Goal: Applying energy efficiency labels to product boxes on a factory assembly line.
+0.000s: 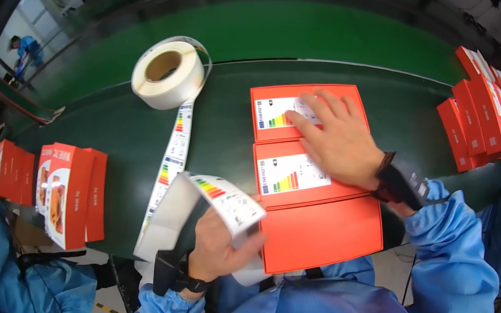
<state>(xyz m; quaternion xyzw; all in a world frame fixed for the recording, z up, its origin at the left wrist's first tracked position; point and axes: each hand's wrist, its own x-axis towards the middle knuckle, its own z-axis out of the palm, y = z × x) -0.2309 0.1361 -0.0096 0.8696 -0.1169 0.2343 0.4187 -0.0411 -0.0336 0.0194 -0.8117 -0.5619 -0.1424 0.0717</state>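
Three red boxes lie in a column before me. The far box (351, 98) and the middle box (349, 195) each bear a white label with coloured bars, while the near box (323, 237) has a plain red top. My right hand (342, 138) is spread over the far box, fingertips on its label (270, 112), palm over the middle box's upper edge. Beside the near box, my left hand (216, 246) grips the loose end of a label strip (179, 139); some of its fingers are hidden behind the strip. The strip curls back to a white label roll (168, 75) standing farther off.
Red boxes (77, 198) stand on the left of the dark green table (126, 156), and a stack of red boxes (479, 117) is at the far right. Co-workers in blue sleeves work at both sides. A green strip (271, 28) runs beyond the table's far edge.
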